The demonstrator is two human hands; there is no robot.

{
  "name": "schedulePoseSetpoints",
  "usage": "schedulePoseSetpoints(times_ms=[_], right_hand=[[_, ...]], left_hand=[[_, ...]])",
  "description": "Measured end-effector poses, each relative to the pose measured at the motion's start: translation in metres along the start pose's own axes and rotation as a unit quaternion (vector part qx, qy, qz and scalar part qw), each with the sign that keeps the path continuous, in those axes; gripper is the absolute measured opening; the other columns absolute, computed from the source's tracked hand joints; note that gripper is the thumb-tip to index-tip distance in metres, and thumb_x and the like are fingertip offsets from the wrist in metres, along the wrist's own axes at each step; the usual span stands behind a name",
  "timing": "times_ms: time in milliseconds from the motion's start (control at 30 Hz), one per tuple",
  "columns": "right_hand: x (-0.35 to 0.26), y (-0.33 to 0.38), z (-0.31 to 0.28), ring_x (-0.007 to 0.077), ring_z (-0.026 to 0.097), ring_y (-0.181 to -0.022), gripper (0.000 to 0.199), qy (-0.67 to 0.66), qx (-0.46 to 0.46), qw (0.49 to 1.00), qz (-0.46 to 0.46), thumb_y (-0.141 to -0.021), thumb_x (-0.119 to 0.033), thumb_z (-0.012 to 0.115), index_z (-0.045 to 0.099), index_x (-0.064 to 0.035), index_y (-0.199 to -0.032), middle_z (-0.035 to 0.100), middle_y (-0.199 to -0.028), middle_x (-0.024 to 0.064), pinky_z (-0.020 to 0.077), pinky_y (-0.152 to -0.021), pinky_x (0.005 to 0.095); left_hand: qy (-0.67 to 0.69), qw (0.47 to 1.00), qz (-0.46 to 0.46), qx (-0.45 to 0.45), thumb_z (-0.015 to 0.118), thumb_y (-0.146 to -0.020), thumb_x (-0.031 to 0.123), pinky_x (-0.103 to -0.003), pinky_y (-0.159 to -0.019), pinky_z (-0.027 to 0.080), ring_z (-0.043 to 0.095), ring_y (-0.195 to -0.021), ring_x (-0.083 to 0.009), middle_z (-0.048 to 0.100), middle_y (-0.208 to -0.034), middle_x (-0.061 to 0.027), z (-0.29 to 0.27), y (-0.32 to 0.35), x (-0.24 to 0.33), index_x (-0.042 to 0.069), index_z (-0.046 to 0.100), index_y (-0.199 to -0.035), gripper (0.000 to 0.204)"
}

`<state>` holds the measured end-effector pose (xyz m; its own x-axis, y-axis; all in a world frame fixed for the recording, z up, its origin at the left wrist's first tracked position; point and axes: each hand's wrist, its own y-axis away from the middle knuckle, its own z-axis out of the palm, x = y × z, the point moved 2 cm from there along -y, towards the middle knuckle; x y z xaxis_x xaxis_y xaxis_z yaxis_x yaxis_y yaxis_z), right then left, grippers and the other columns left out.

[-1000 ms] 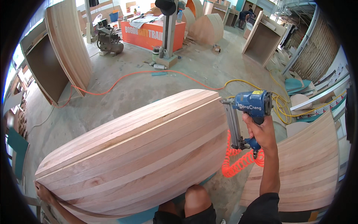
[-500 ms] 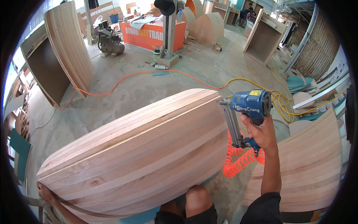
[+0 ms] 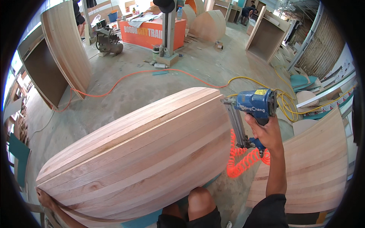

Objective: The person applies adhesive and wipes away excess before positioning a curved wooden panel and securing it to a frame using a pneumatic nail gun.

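A large curved body of pale wooden strips (image 3: 144, 152) lies before me, slanting from lower left to upper right. A raised ridge of strips runs along its upper edge. At its lower left end, my left hand (image 3: 45, 198) is closed on the edge, its fingers partly hidden. My right hand (image 3: 268, 131) is wrapped round the handle of a blue nail gun (image 3: 254, 103) with a grey magazine. The gun's nose is beside the body's upper right end; whether it touches cannot be told. A coiled orange air hose (image 3: 243, 164) hangs below the gun.
Another curved strip-wood panel (image 3: 304, 171) lies at right. An orange hose (image 3: 133, 73) and yellow hose (image 3: 287, 108) cross the floor. Further back are a compressor (image 3: 108, 41), an orange table (image 3: 140, 36), a post (image 3: 169, 34), wooden cabinets (image 3: 266, 36) and a bent-over person (image 3: 247, 12).
The view has shifted slightly. Part of a second person now shows at the upper left. Both hands keep their hold, and the nail gun stays by the body's upper right end.
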<state>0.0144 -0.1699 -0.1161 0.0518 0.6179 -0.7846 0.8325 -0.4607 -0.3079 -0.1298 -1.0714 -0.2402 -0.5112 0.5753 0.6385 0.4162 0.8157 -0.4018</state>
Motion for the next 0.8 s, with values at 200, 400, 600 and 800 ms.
schedulePoseSetpoints(times_ms=[200, 400, 600, 800], right_hand=[[-0.003, 0.003, -0.001, 0.013, 0.063, -0.077, 0.028, 0.01, -0.002, 1.0, -0.016, -0.088, -0.024, 0.076, 0.069, -0.0022, -0.104, 0.07, -0.087, 0.0044, 0.0511, -0.075, 0.0309], [-0.005, 0.002, 0.001, 0.0071, 0.051, -0.056, 0.024, 0.016, 0.005, 0.999, -0.038, -0.089, -0.024, 0.076, 0.065, -0.003, -0.095, 0.059, -0.068, -0.0012, 0.0415, -0.054, 0.0264], [0.0, 0.001, -0.002, 0.0092, 0.055, -0.064, 0.026, 0.022, -0.006, 1.0, -0.004, -0.088, -0.025, 0.077, 0.067, -0.0033, -0.098, 0.064, -0.074, 0.0008, 0.0453, -0.062, 0.0282], [0.005, 0.002, -0.003, 0.0107, 0.057, -0.072, 0.028, 0.016, -0.003, 1.0, -0.002, -0.089, -0.026, 0.077, 0.069, -0.0031, -0.103, 0.067, -0.08, 0.0017, 0.0488, -0.069, 0.0294]], left_hand=[[-0.015, 1.0, 0.005, -0.011, 0.038, -0.097, 0.061, -0.045, -0.106, 0.041, 0.057, -0.122, -0.0424, 0.064, -0.13, -0.019, -0.002, -0.009, -0.003, 0.008, 0.062, -0.135, 0.069], [-0.032, 0.999, -0.005, -0.006, 0.037, -0.099, 0.057, -0.045, -0.105, 0.041, 0.057, -0.121, -0.0426, 0.065, -0.129, -0.0194, 0.003, 0.007, 0.008, 0.007, 0.061, -0.134, 0.066], [-0.011, 1.0, 0.004, 0.005, 0.04, -0.097, 0.062, -0.046, -0.107, 0.04, 0.056, -0.124, -0.0437, 0.064, -0.131, -0.0201, 0.003, -0.007, -0.007, 0.008, 0.062, -0.134, 0.069], [-0.017, 1.0, -0.005, 0.011, 0.038, -0.097, 0.061, -0.047, -0.106, 0.041, 0.057, -0.122, -0.0433, 0.064, -0.13, -0.0204, 0.007, 0.004, 0.002, 0.009, 0.063, -0.133, 0.068]])
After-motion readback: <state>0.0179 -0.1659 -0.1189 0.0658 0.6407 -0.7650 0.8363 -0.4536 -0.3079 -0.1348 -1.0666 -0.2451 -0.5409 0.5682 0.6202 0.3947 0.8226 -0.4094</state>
